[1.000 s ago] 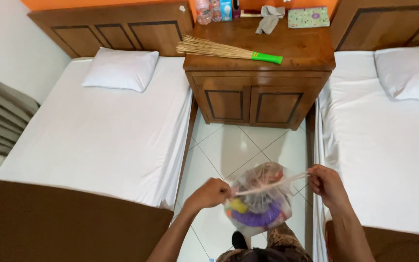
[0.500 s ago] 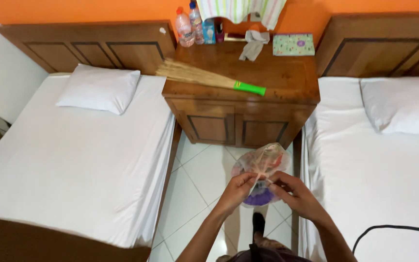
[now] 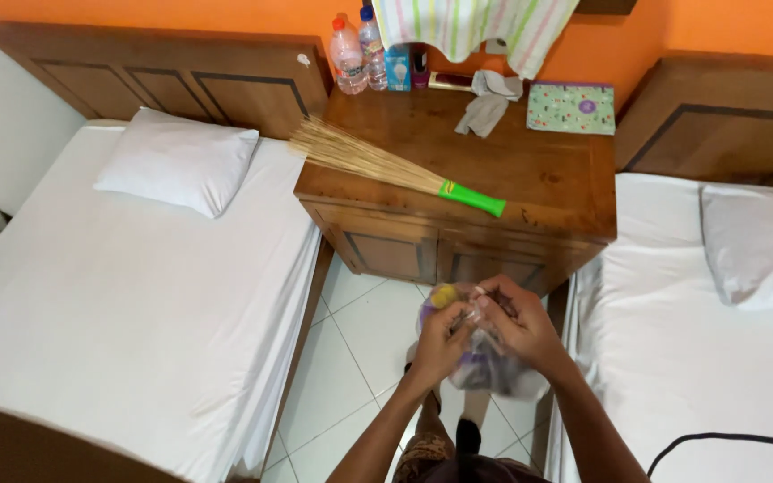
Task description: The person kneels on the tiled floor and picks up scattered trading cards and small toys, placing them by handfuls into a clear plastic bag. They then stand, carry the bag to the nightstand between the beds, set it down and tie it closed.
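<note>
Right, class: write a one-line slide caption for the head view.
Both hands, left and right, bunch a clear plastic bag between two beds, before a nightstand bearing a broom.

A clear plastic bag (image 3: pixel 485 362), showing yellow and purple contents, hangs bunched between both grips. Its gathered top sits at the fingertips; the body sags below them.

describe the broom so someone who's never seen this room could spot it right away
Find the wooden nightstand between the two white beds, against the orange wall. The broom lies flat across its top near the front edge, bristles fanning toward the left bed. It is the only long thing there: a bundle of thin tan sticks bound by a bright green handle, unlike the bottles, grey cloth and patterned booklet behind it.
</note>
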